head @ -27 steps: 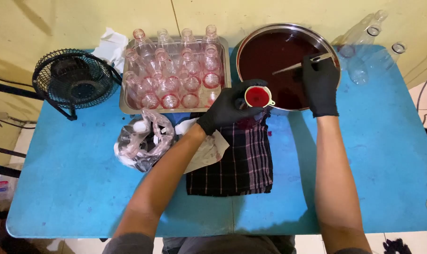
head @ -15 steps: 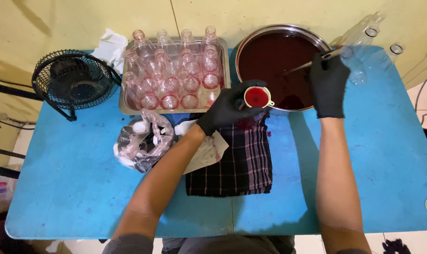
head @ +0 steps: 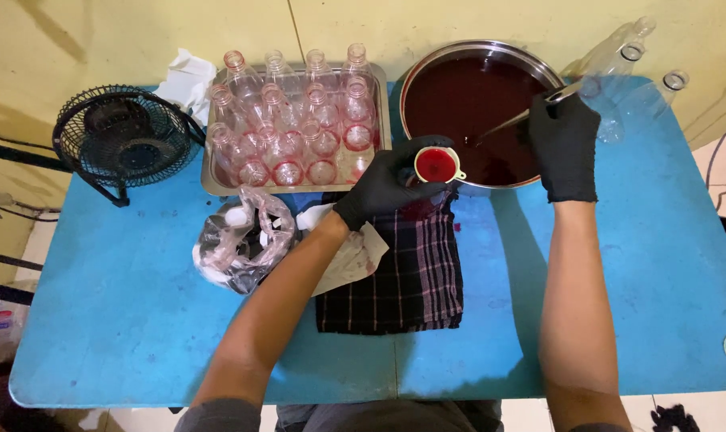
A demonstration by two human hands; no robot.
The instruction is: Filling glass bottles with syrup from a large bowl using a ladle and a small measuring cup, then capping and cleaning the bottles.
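Both my hands wear black gloves. My left hand grips a small bottle topped by a white funnel full of red liquid, held over a dark checked cloth. My right hand holds the metal handle of a ladle, whose bowl dips into a large round pan of dark red liquid. The funnel sits just at the pan's near left rim.
A metal tray holds several clear plastic bottles, some with red dregs. A small black fan stands at the left. A crumpled clear plastic bag lies near my left forearm. Empty bottles lie at the back right on the blue table.
My right hand has moved right and slightly back with the ladle handle, toward the pan's far right rim. My left hand and the funnel have stayed in place.
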